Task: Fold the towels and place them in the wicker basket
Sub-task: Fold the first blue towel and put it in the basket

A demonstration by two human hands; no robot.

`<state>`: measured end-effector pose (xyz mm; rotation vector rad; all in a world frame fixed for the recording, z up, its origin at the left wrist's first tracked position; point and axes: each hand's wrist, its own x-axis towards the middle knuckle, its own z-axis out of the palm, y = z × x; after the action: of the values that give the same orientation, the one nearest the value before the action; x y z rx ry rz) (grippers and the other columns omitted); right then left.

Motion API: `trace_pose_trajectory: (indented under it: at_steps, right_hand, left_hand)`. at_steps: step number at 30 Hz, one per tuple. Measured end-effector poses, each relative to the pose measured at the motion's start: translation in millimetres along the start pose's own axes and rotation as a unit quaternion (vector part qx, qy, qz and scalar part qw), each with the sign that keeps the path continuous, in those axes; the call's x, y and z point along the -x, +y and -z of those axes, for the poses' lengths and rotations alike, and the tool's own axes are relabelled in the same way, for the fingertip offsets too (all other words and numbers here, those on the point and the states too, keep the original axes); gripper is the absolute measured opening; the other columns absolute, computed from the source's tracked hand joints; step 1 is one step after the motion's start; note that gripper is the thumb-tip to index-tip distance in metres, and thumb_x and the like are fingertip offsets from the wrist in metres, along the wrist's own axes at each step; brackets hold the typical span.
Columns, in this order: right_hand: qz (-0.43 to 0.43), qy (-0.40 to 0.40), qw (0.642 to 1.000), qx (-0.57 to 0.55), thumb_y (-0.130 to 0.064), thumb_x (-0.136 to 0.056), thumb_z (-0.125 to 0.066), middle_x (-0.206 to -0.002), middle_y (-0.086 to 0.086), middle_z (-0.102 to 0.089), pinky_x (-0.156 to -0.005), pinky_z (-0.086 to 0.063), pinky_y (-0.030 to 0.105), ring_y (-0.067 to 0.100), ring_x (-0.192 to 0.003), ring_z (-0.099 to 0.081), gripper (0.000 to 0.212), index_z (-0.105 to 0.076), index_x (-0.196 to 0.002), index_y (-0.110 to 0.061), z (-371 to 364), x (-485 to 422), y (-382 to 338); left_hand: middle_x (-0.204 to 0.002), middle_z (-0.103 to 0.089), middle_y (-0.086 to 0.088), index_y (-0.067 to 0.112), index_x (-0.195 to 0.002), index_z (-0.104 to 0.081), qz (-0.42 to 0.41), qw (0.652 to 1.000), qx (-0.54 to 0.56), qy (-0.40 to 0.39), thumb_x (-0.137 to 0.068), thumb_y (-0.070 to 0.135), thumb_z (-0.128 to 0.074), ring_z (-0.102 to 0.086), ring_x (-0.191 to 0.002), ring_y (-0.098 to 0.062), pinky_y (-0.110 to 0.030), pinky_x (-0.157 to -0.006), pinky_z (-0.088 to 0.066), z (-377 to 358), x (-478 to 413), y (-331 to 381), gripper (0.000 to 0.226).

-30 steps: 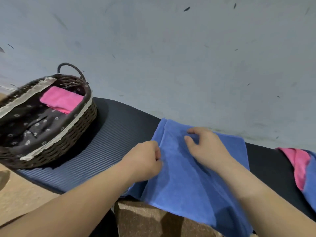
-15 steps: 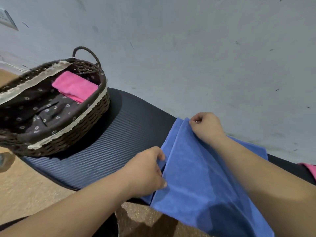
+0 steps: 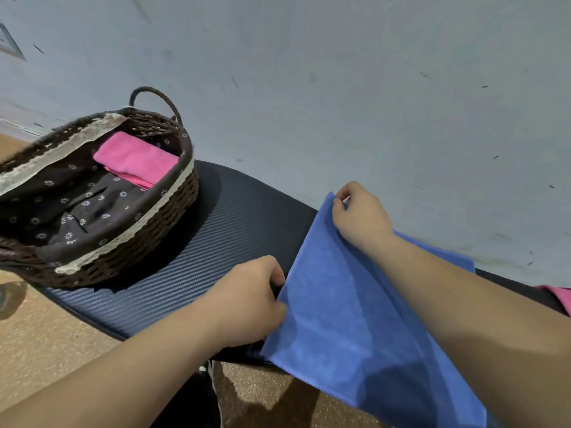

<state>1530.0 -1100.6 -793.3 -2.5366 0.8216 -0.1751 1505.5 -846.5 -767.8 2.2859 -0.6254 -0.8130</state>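
Note:
A blue towel (image 3: 349,329) lies folded over on the dark ribbed mat (image 3: 222,242), its near end hanging off the mat's front edge. My left hand (image 3: 250,301) pinches the towel's left edge near the middle. My right hand (image 3: 361,217) grips the far left corner by the wall. The brown wicker basket (image 3: 145,242) with a flowered liner stands on the mat's left end. A folded pink towel (image 3: 136,156) rests inside at its far side.
A pale wall (image 3: 340,88) rises right behind the mat. A pink towel (image 3: 556,296) shows at the right edge, mostly out of view. Tan speckled floor (image 3: 46,341) lies in front of the mat. The basket's handle (image 3: 157,97) sticks up at its far end.
My right hand slid from the towel's middle to its far left corner. My left hand kept its pinch on the left edge. The towel's left edge now lies straight, and the view shifted right.

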Motion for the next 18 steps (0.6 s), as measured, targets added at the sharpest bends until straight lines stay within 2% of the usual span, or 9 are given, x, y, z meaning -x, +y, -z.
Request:
trace_pose_trajectory:
  at_steps: [3,7,10,13,16,18]
  right_hand:
    - [-0.019,-0.028,0.999,0.022,-0.041,-0.101,-0.044,-0.093,-0.003,-0.067,-0.078,-0.053,0.041,0.026,-0.090,-0.066,0.021,-0.057,-0.103,-0.025,-17.3,0.6,10.2]
    - [0.011,-0.001,1.000,0.026,-0.039,-0.101,-0.045,-0.131,0.001,-0.060,-0.094,-0.051,0.045,0.025,-0.114,-0.060,0.037,-0.056,-0.132,-0.022,-16.4,5.0,14.3]
    - [0.051,-0.015,0.997,0.048,-0.034,-0.102,-0.044,-0.139,0.000,-0.056,-0.098,-0.049,0.043,0.023,-0.118,-0.058,0.039,-0.054,-0.137,-0.022,-3.6,17.4,17.8]
    - [0.077,-0.029,0.993,0.083,-0.034,-0.102,-0.044,-0.137,0.000,-0.057,-0.101,-0.045,0.039,0.024,-0.124,-0.055,0.039,-0.056,-0.137,-0.021,14.4,41.4,36.4]
    - [0.065,-0.049,0.981,0.174,-0.040,-0.102,-0.041,-0.135,0.005,-0.054,-0.110,-0.039,0.044,0.029,-0.132,-0.047,0.046,-0.052,-0.141,-0.017,30.6,65.6,70.0]
    - [0.014,-0.097,0.973,0.209,-0.049,-0.104,-0.033,-0.155,0.008,-0.037,-0.120,-0.027,0.047,0.030,-0.148,-0.029,0.058,-0.036,-0.154,-0.020,38.2,82.0,93.0]
  left_hand:
    - [-0.087,-0.067,0.009,0.029,-0.104,-0.054,-0.011,0.996,-0.087,0.007,-0.086,0.035,-0.069,-0.063,-0.079,-0.011,-0.036,-0.072,-0.056,-2.5,-3.9,-7.5,0.024]
    - [-0.088,-0.063,0.009,0.027,-0.098,-0.053,-0.002,0.992,-0.123,0.019,-0.082,0.046,-0.071,-0.062,-0.081,-0.015,-0.041,-0.073,-0.056,-4.8,-6.4,-6.0,0.030]
    - [-0.088,-0.061,0.008,0.025,-0.093,-0.054,0.021,0.985,-0.166,0.031,-0.081,0.052,-0.070,-0.061,-0.083,-0.018,-0.037,-0.070,-0.054,-8.7,-4.6,-1.9,0.033]
    - [-0.088,-0.063,0.007,0.023,-0.091,-0.056,0.032,0.984,-0.173,0.029,-0.084,0.047,-0.066,-0.062,-0.084,-0.019,-0.033,-0.066,-0.050,-17.2,-4.1,1.4,0.028]
    - [-0.085,-0.062,0.004,0.018,-0.087,-0.056,0.015,0.985,-0.173,0.020,-0.084,0.036,-0.062,-0.062,-0.081,-0.022,-0.032,-0.059,-0.043,-24.4,-4.6,5.0,0.019]
    - [-0.084,-0.061,0.004,0.018,-0.085,-0.053,0.008,0.985,-0.170,0.020,-0.082,0.032,-0.060,-0.059,-0.078,-0.021,-0.032,-0.059,-0.041,-23.0,-3.6,9.9,0.016]
